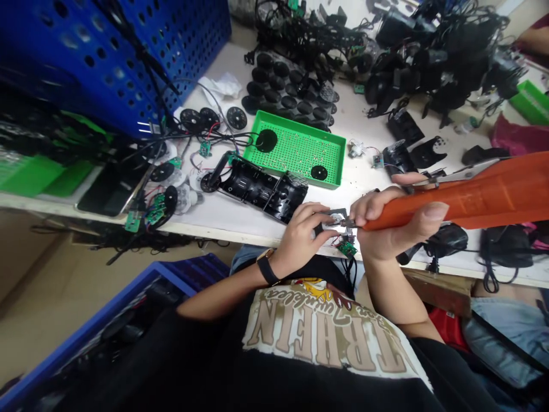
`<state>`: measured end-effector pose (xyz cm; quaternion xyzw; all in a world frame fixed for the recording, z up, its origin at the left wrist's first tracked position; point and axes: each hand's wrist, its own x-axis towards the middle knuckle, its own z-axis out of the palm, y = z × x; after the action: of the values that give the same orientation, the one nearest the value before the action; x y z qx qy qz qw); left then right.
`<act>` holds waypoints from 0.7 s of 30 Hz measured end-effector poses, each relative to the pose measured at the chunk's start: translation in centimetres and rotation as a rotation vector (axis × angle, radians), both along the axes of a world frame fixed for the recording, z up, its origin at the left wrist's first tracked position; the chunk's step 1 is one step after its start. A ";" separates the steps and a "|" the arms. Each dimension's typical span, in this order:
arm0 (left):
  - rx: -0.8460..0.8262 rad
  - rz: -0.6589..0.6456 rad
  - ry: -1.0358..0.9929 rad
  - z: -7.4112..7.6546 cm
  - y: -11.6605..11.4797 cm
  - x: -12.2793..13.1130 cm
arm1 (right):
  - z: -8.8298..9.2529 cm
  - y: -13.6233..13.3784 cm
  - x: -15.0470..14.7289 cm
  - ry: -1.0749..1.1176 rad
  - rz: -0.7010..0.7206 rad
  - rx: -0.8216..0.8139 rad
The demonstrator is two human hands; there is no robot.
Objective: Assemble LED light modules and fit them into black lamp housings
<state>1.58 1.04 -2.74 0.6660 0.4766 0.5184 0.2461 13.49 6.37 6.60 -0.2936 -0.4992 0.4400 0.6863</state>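
My right hand (pixel 397 220) is wrapped round a long orange tool (pixel 472 197) whose tip points left at a small part (pixel 337 219) near the table's front edge. My left hand (pixel 302 234), a dark watch on its wrist, pinches that small part from the left. A small green circuit board (pixel 347 249) on thin wires lies just below the tool's tip. A black plastic housing (pixel 261 186) lies open on the white table (pixel 240 220), left of my hands.
A green perforated tray (pixel 300 151) holding two black discs sits behind the housing. Black round parts, cables and black shells pile up at the back. Blue crates stand at the left and below the table. Loose discs and green boards lie at the left.
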 end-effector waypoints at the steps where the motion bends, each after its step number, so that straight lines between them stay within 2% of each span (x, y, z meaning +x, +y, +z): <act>1: 0.004 0.004 0.002 0.2 -0.1 -0.1 | 0.2 -0.1 0.0 -0.001 0.003 0.015; 6: -0.022 0.023 -0.061 -0.1 -0.1 -0.1 | 1.1 -0.7 0.3 0.008 -0.027 0.019; 11: -0.066 -0.039 -0.239 -0.2 -0.4 -0.3 | 2.0 -1.1 1.3 0.041 0.017 0.006; 18: -0.316 -0.143 -0.644 -0.3 -0.9 -0.3 | 2.9 -1.6 2.2 -0.015 -0.005 0.001; 21: -0.379 -0.158 -0.736 -0.5 -1.0 -0.1 | 3.1 -1.7 2.4 -0.050 0.001 -0.013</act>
<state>1.45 0.03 -3.26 0.4140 0.3914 0.6045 0.5568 15.90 4.67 9.66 -0.3090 -0.5134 0.4360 0.6715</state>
